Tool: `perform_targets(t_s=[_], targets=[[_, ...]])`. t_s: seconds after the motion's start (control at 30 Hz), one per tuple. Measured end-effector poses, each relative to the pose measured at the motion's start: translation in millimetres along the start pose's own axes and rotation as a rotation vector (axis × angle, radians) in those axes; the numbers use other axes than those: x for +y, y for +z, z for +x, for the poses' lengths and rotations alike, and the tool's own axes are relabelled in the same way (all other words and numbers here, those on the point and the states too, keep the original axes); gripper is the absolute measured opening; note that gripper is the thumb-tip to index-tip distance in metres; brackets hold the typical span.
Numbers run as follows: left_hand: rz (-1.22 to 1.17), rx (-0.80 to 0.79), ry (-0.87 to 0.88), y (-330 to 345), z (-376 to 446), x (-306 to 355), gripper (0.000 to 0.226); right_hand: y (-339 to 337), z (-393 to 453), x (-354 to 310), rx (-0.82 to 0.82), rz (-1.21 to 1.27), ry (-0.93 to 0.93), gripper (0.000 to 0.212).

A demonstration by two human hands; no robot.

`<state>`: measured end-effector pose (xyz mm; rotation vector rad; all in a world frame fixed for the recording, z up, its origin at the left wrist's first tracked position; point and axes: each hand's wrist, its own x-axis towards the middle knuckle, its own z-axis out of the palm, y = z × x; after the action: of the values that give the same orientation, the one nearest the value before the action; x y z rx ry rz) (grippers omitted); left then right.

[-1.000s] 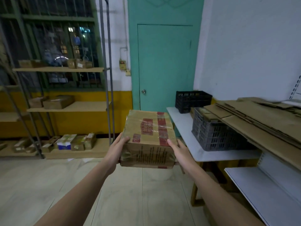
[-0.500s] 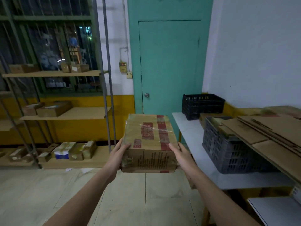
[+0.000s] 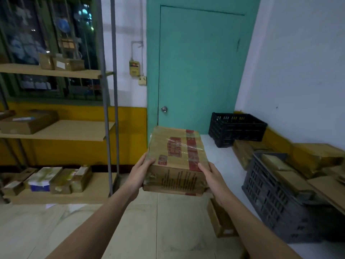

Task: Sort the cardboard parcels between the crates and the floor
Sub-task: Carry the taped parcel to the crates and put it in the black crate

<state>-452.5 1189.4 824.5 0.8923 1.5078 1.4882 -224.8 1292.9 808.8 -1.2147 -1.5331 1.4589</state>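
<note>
While both arms reach forward, the left hand (image 3: 140, 171) and the right hand (image 3: 211, 177) clasp a cardboard parcel (image 3: 176, 159) between them, held in the air above the floor (image 3: 74, 227). The left hand's thumb lies over the parcel's near top edge, its fingers hidden under or behind the left side; the right hand's thumb rests on the near right corner, its fingers wrapped out of sight beneath. The parcel is wrapped in clear film, with a red tape band across its top and dark print on the face toward the camera.

Below the right forearm a small cardboard box (image 3: 221, 219) stands on the floor. Just right of the right hand a white table (image 3: 222, 161) carries a grey crate (image 3: 276, 200) holding flat cardboard pieces. Beyond it, further from the right hand, sits a black crate (image 3: 237, 128) against the wall, with more brown cartons (image 3: 317, 156) to its right.

To the left of the left hand a metal shelf rack (image 3: 107, 109) holds other parcels (image 3: 54, 180) on its lowest board, and more boxes higher up. Straight past the held parcel stands a closed teal door (image 3: 197, 62).
</note>
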Motion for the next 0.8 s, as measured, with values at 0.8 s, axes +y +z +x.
perform_targets(t_s=[0.8], targets=[[0.091, -0.088, -0.089, 63, 450, -20, 0.057, -27, 443, 7, 0.080, 0.146, 0.198, 0.047]])
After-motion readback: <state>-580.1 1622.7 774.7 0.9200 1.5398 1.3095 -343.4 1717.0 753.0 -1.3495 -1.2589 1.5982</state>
